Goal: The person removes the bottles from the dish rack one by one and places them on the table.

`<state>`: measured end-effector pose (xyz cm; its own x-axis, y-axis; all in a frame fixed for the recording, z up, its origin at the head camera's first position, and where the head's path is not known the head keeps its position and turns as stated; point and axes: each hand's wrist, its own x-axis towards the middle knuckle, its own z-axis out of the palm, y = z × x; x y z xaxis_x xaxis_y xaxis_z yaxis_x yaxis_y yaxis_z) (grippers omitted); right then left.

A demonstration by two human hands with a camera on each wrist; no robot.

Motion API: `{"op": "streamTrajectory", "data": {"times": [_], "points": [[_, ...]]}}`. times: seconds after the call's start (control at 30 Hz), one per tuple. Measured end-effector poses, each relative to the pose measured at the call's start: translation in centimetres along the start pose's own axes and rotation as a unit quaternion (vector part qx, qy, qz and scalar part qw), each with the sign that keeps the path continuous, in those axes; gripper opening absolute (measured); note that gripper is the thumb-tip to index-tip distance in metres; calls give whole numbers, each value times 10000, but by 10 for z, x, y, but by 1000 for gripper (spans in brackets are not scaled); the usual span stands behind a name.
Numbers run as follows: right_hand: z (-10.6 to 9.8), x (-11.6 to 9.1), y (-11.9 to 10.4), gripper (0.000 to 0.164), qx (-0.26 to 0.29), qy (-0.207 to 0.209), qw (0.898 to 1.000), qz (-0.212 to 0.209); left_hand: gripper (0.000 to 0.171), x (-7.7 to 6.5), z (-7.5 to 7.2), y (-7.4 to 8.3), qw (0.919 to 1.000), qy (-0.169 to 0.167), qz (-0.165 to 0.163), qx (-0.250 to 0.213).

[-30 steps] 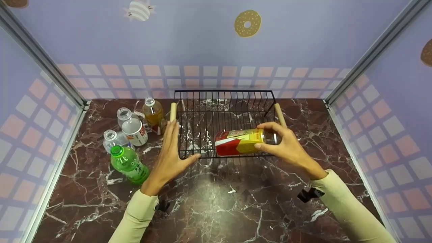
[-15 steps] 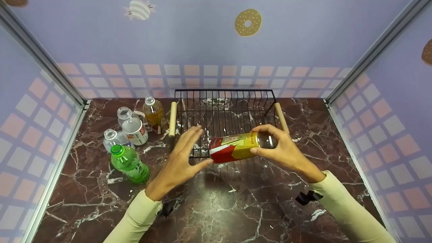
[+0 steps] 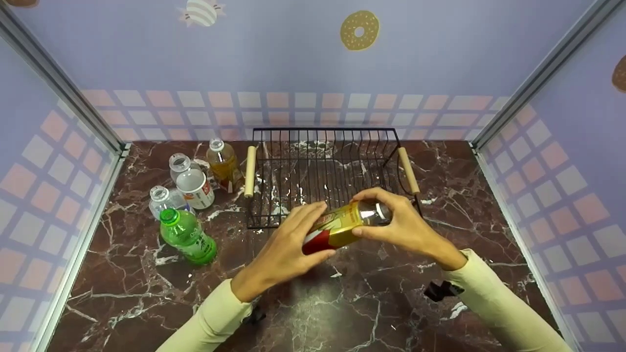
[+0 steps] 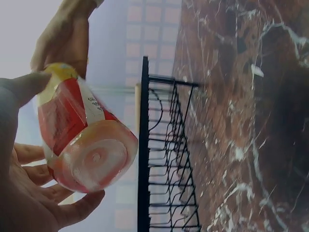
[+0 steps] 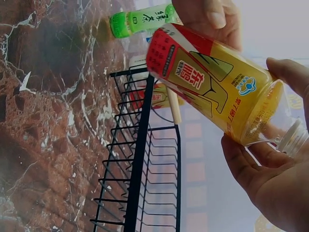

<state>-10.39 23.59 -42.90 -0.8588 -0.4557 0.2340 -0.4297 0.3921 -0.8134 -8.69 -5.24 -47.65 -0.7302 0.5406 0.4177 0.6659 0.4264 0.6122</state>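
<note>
A plastic drink bottle (image 3: 345, 222) with a red and yellow label is held tilted over the front edge of the black wire basket (image 3: 323, 129). My right hand (image 3: 403, 227) grips it round the clear shoulder and neck, thumb on the near side. The left hand (image 3: 288, 247) is round the red base end, fingers along the far side and thumb on the near side. In the left wrist view the round bottom of the bottle (image 4: 99, 157) faces the camera. The right wrist view shows the printed label and, partly behind the hand, the neck.
Left of the basket stand a green capped bottle (image 3: 188, 239), two clear bottles (image 3: 195, 188) (image 3: 164, 198) and an amber bottle (image 3: 225, 168). Wooden handles (image 3: 250, 171) (image 3: 409, 171) flank the basket. Panels (image 3: 303, 58) wall in the marbled table (image 3: 313, 313) at the back and sides.
The bottle has come nearer and left, its base end swinging toward me. My left hand has left the basket's left side and moved right onto the bottle's base end.
</note>
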Motion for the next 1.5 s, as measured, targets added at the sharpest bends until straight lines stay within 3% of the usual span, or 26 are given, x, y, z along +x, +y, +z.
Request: {"op": "streamTrajectory", "data": {"times": [0.13, 0.23, 0.37, 0.5, 0.73, 0.9, 1.23, 1.5], "points": [[2, -1, -5, 61, -91, -121, 9999, -47, 91, 0, 7, 4, 9998, -78, -170, -89], [4, -2, -8, 69, -172, -176, 9997, -73, 90, 1, 13, 7, 9977, -265, -487, -389], [6, -4, -11, 80, -103, -225, 9996, -156, 84, 1, 24, 9, 9882, -487, -1029, -1022], [4, -4, -10, 79, 5, -240, 9992, -317, 81, -4, 38, 5, 9778, -427, -1327, -1563], [-2, -4, -4, 73, 3, 1, 9972, -747, 89, -21, 68, -12, 9745, -71, -1327, -1806], [-3, -7, 2, 70, -31, 89, 9964, -838, 84, -30, 82, -19, 9684, 45, -1402, -2064], [-5, -8, 13, 66, -24, 233, 9967, -776, 85, -36, 101, -25, 9537, -76, -1592, -2551], [-7, -7, 20, 65, 20, 262, 9978, -608, 80, -32, 114, -24, 9562, -243, -1606, -2434]]}}
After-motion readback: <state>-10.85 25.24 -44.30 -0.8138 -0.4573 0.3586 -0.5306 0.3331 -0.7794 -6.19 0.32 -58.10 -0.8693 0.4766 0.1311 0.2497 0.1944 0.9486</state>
